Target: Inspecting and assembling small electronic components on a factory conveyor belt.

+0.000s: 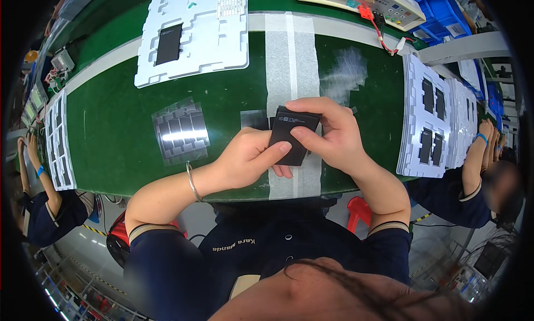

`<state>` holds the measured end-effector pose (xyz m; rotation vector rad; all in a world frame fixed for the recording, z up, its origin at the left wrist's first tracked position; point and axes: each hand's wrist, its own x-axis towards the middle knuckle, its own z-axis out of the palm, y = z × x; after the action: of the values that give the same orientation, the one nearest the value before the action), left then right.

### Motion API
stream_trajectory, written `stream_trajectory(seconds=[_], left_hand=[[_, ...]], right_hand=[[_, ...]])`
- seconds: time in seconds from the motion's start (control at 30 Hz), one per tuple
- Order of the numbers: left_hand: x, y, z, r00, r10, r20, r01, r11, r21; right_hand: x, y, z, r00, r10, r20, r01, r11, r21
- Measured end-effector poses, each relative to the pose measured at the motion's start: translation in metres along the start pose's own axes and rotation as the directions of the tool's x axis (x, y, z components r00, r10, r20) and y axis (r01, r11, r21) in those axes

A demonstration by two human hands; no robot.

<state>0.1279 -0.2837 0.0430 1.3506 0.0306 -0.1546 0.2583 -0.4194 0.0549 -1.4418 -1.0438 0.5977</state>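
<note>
Between both hands I hold a flat black battery pack [296, 121], tilted a little, with small pale print near its top. My left hand [250, 154] grips its left lower side, thumb on the face and fingers behind. My right hand [334, 132] pinches its right side, index finger along the top edge and thumb on the face. A small dark piece shows at the pack's upper left; I cannot tell whether it belongs to it. Beneath the hands runs a white paper strip [281, 60] across the green bench. A clear film sheet [254, 118] lies just left of the pack.
A white moulded tray [222, 57] at the back holds one black pack [168, 43]. Film sheets with dark pieces [182, 129] lie left, clear films [347, 71] right. White trays [409, 126] with packs stand at right. A meter [361, 4] with red leads sits behind. Co-workers sit both sides.
</note>
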Motion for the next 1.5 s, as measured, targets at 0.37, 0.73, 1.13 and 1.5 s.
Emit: stream_trajectory(seconds=[0.37,0.73,1.13,1.5], left_hand=[[0.000,0.008,0.007,0.989,-0.094,-0.115,0.070,0.978,-0.198],[-0.002,0.018,-0.013,0.985,-0.175,0.005,0.174,0.983,0.065],[0.000,0.024,-0.009,0.987,-0.146,-0.062,0.159,0.920,0.358],[-0.002,0.026,-0.011,0.984,-0.176,-0.016,0.175,0.958,0.229]], right_hand=[[0.004,-0.003,-0.007,0.993,0.108,0.052,-0.114,0.984,0.134],[0.013,0.004,-0.026,0.924,0.274,0.266,-0.318,0.939,0.135],[0.010,0.003,-0.015,0.983,0.092,0.157,-0.059,0.977,-0.203],[0.014,0.001,-0.015,0.968,-0.144,0.208,0.208,0.920,-0.332]])
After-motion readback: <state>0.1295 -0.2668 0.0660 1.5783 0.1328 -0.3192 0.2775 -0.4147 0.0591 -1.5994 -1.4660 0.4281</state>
